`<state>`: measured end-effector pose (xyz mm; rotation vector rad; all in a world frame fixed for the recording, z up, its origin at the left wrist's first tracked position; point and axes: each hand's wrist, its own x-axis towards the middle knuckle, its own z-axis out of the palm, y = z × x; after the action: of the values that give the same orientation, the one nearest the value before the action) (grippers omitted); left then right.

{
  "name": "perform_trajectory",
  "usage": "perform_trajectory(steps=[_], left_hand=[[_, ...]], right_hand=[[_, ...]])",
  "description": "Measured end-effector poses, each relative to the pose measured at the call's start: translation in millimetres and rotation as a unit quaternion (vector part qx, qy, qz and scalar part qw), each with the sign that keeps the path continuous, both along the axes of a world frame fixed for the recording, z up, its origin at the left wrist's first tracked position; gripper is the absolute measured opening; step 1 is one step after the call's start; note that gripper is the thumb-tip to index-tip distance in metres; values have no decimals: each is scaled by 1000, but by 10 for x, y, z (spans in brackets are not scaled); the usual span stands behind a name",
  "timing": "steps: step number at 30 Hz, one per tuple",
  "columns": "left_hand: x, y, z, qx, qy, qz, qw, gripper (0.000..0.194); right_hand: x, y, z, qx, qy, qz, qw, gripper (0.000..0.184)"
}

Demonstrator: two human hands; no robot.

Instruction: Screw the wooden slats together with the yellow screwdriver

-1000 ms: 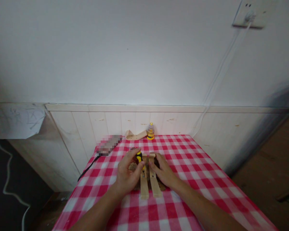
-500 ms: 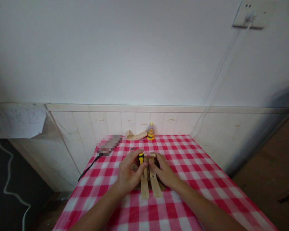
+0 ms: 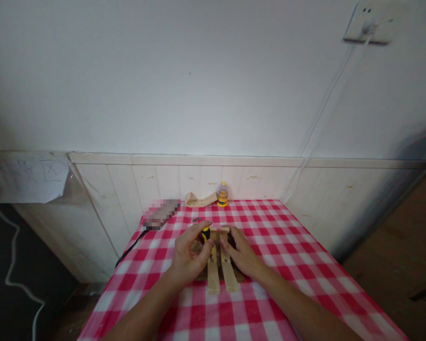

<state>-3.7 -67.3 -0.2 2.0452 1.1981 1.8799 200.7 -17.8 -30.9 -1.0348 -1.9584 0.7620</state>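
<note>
My left hand is closed around a black and yellow screwdriver, thumb and fingers at its handle. The tool leans over a pale wooden strip with a dark screw or hole in it; the tip is hard to make out. My right hand grips a second wooden strip beside it, thumb on top, fingers around its far side. Both strips lie side by side on a brown wooden piece, mostly hidden by hands and strips.
A curved wooden piece lies at the table's back edge, touching a yellow-based bottle-shaped container. Small metal parts, perhaps screws, lie in front. A pixelated object with a black strap is at left. A checked cloth covers the table.
The screwdriver handle has tilted slightly left within my left hand. My right hand and the wooden strips have stayed in place.
</note>
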Motion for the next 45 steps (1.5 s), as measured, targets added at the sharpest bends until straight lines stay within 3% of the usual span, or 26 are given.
perform_trajectory(steps=[21,26,30,35,40,45], left_hand=[[-10,-9,24,33,37,15,999,41],[29,-6,-65,-10,-1,2,1000,46],[62,13,-160,-56,-77,-17,995,46],[52,12,-200,-62,-71,-24,995,35],[56,4,-177,-51,-67,-18,996,34],[52,19,-180,-47,-68,-18,996,34]], right_hand=[[-13,-18,29,3,-1,-8,1000,58],[-14,-18,37,5,-3,-8,1000,59],[-8,-11,36,9,1,-8,1000,53],[-12,-18,35,-5,-5,-15,1000,32],[-53,-36,49,-19,-16,-46,999,41],[-87,-37,63,-23,-23,-67,997,38]])
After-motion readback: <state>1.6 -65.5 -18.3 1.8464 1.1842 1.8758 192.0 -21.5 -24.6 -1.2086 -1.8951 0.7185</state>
